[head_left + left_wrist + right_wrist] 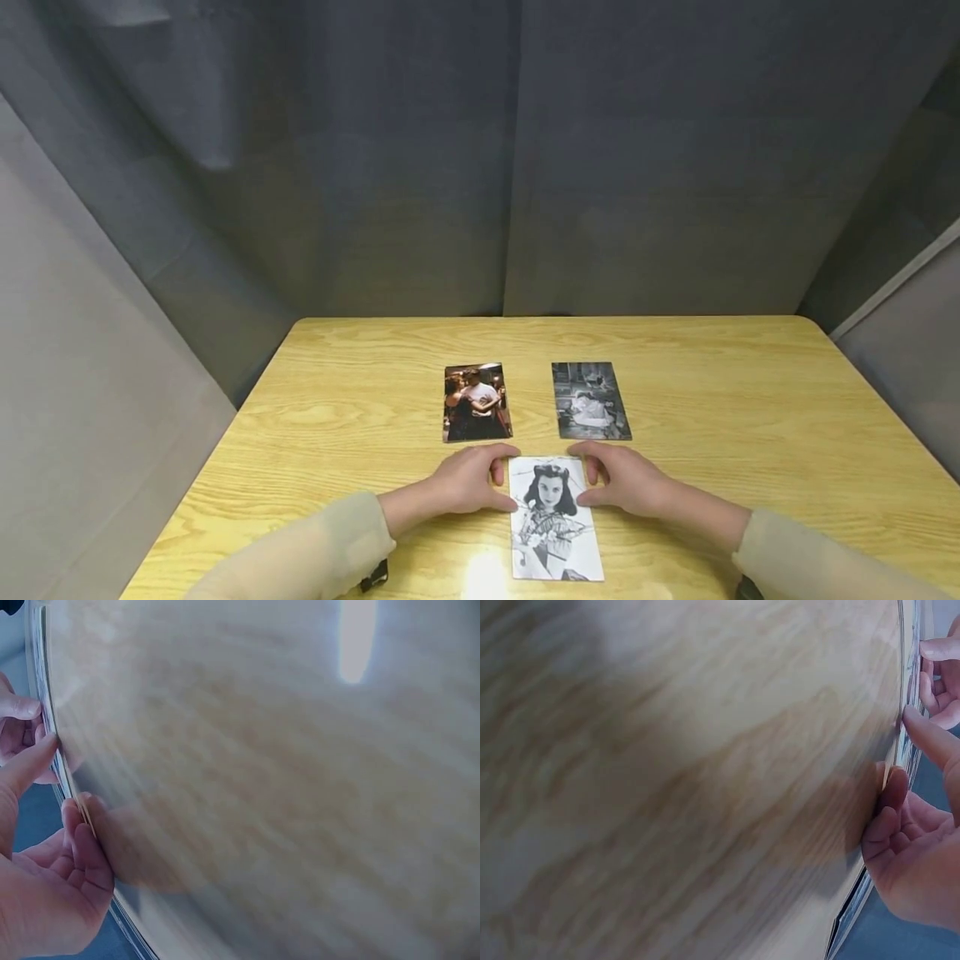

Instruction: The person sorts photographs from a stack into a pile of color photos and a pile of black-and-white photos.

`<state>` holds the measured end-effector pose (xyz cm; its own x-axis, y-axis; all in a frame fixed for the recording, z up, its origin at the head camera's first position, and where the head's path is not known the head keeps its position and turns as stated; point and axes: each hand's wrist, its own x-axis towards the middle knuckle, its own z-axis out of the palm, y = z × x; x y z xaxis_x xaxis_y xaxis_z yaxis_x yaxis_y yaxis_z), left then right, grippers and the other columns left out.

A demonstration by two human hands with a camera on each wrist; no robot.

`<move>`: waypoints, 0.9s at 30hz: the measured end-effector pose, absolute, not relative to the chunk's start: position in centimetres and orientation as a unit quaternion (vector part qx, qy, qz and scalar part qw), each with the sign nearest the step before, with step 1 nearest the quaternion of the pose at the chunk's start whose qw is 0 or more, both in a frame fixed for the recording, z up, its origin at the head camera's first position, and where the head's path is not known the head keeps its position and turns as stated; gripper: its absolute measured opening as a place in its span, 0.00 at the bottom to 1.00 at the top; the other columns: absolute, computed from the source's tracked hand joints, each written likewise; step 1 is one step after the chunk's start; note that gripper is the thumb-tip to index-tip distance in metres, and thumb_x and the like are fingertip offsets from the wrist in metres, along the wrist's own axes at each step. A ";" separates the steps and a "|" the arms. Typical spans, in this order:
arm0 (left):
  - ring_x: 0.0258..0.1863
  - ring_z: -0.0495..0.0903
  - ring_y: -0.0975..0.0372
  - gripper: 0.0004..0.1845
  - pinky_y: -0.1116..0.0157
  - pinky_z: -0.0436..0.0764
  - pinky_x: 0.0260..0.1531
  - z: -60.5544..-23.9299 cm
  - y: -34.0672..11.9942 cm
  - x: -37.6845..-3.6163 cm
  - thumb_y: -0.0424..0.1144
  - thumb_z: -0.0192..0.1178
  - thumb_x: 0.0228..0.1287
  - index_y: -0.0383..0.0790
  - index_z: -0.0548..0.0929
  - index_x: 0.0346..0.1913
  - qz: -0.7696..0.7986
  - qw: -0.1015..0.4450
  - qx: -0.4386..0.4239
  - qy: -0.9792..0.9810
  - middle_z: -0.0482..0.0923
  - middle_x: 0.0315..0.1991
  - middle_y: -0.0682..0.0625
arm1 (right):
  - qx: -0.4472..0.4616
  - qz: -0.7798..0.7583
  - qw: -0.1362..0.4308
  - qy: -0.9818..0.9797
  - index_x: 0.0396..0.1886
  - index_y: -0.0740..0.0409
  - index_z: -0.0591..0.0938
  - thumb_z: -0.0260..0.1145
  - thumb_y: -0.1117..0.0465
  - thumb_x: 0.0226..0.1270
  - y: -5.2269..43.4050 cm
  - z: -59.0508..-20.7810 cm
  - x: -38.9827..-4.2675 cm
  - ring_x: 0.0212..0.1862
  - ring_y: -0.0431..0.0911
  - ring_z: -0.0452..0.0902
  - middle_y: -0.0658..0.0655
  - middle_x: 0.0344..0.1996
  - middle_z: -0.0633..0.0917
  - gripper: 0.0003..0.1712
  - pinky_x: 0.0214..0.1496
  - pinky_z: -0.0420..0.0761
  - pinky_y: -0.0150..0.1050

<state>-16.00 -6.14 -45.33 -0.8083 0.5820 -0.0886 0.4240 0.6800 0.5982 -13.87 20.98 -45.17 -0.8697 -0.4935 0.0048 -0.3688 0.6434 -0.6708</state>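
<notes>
A black-and-white portrait photo [555, 521] lies flat on the wooden table [337, 417], close to me. My left hand [504, 490] pinches its upper left edge with curled fingers and thumb. At the upper right edge my right hand [588, 489] does the same. The left wrist view shows the left hand [64, 780] with thumb and fingertips on the photo's thin edge [46, 697]. The right wrist view shows the right hand [904, 750] likewise on the photo's edge [847, 922].
Two more photos lie just beyond the hands: a colour photo [477, 402] of a dancing couple on the left and a dark black-and-white photo [590, 401] on the right. Grey curtains close in the table at the back and sides.
</notes>
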 end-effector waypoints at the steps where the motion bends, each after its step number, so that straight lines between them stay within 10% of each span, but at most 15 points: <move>1: 0.21 0.68 0.71 0.37 0.71 0.68 0.27 -45.3 -6.1 -16.0 0.45 0.79 0.44 0.45 0.78 0.61 0.285 0.136 0.277 0.907 0.73 0.25 0.63 | -0.237 -0.348 0.089 0.903 0.57 0.66 0.76 0.79 0.58 0.49 21.0 -45.3 -13.9 0.23 0.35 0.63 0.45 0.25 0.74 0.36 0.24 0.67 0.33; 27: 0.21 0.68 0.70 0.34 0.70 0.68 0.27 -44.8 -5.8 -15.6 0.42 0.79 0.44 0.44 0.78 0.57 0.293 0.141 0.258 0.910 0.74 0.26 0.59 | -0.212 -0.367 0.096 0.900 0.50 0.64 0.77 0.81 0.64 0.42 20.3 -44.5 -14.0 0.24 0.39 0.65 0.50 0.30 0.74 0.32 0.25 0.70 0.34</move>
